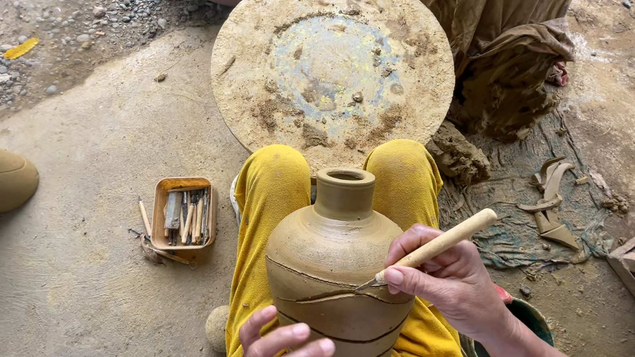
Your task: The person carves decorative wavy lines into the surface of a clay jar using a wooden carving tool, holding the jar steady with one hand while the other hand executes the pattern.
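Gripping a wooden-handled carving tool (pixel 438 246), right hand (pixel 446 279) points its tip left into the upright brown clay jug (pixel 334 273); left hand (pixel 283 356), fingers loosely curled, steadies the base.

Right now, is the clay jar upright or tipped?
Upright. The clay jar stands on the lap, mouth up, steadied by the left hand; the right hand holds a wooden tool to its side.
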